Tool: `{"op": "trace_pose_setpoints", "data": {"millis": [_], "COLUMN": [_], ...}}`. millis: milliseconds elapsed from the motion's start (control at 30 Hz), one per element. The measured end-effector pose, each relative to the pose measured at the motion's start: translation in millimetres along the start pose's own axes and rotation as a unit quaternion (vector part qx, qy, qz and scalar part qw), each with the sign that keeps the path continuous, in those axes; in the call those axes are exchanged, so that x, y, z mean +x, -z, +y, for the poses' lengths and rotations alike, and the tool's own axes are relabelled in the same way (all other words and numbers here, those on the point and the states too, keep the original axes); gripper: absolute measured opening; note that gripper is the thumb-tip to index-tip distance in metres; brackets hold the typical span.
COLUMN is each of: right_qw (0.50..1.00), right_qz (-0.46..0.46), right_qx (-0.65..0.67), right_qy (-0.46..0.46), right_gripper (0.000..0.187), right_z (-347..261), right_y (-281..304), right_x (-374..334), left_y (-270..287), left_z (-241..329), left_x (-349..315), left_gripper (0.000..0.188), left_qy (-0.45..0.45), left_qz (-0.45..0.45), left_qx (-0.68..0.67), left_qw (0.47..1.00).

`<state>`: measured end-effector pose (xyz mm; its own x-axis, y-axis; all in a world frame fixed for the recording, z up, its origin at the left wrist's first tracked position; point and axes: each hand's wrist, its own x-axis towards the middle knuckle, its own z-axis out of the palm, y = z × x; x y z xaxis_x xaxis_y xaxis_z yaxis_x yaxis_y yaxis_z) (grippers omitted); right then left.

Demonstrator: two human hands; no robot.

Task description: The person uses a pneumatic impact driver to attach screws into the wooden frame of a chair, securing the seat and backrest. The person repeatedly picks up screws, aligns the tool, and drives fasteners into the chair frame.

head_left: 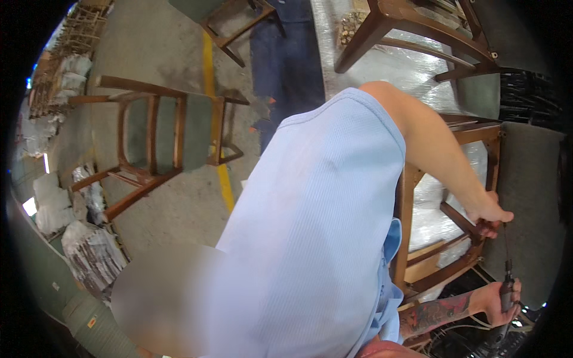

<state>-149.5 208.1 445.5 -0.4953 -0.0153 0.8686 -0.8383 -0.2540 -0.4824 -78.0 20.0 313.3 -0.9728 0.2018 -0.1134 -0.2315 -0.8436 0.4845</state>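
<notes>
Driver (pixel 507 292), dark, slim-shafted: its body gripped in the right hand (pixel 500 302), shaft running toward the left hand (pixel 488 216), whose fingers curl at the tip (whether pinching a fastener, cannot tell). Wooden chair frame (pixel 406 209), brown: beside the left hand, over clear plastic wrap (pixel 425 206), dark upholstered panel (pixel 530 179) adjoining.
</notes>
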Motion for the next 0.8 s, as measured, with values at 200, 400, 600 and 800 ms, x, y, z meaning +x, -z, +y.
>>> {"op": "trace_pose_setpoints", "data": {"millis": [200,400,600,800], "right_qw": [0.989,0.990,0.989,0.985], "right_qz": [0.005,-0.029,-0.007,-0.006], "right_qx": [0.055,-0.113,-0.075,-0.025], "right_qy": [-0.137,-0.084,-0.130,-0.170], "right_gripper": [0.024,0.030,0.027,0.023], "right_z": [-0.2,7.5,53.7,89.4], "right_y": [42.9,-11.0,-29.2,-67.4], "right_x": [56.0,42.8,20.1,1.0], "left_y": [18.4,39.2,39.6,53.3], "left_z": [-25.7,7.9,14.3,11.2], "left_x": [-1.5,5.3,-20.0,-20.5], "left_gripper": [0.039,0.034,0.037,0.032], "left_qy": [-0.004,-0.040,0.131,0.120], "left_qz": [0.204,-0.025,-0.138,-0.131], "left_qx": [0.355,0.721,0.821,0.832], "left_qw": [0.912,0.692,0.538,0.525]}}
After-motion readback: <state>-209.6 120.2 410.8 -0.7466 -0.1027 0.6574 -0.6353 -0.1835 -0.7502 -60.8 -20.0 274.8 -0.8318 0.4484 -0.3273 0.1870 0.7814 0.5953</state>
